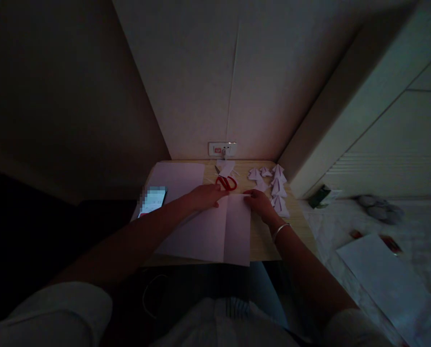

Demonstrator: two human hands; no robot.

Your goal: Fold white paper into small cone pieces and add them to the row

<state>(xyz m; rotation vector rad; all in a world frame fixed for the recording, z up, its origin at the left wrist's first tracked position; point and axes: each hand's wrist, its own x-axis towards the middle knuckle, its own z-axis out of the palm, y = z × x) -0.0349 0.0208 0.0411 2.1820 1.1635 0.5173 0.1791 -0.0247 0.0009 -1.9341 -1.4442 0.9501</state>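
A large white sheet of paper (201, 236) lies across the small wooden table, its front edge reaching past the table's edge. A vertical crease divides off a strip at its right side. My left hand (208, 196) rests on the sheet's upper part, left of the crease, with fingers stretched out. At the upper right corner, my right hand (259, 203) pinches the paper's edge between thumb and fingers. Just beyond my left hand lie red-handled scissors (227, 183). Several folded paper pieces (278, 180) stand to the right of my right hand.
Left on the table (267, 243), a lit phone (153, 200) lies on more white paper (179, 173). Paper scraps (227, 167) sit by the wall, below a socket (222, 149) with a plug. Lower on the right are a white board or sheet (381, 274) and a dark green box (319, 196).
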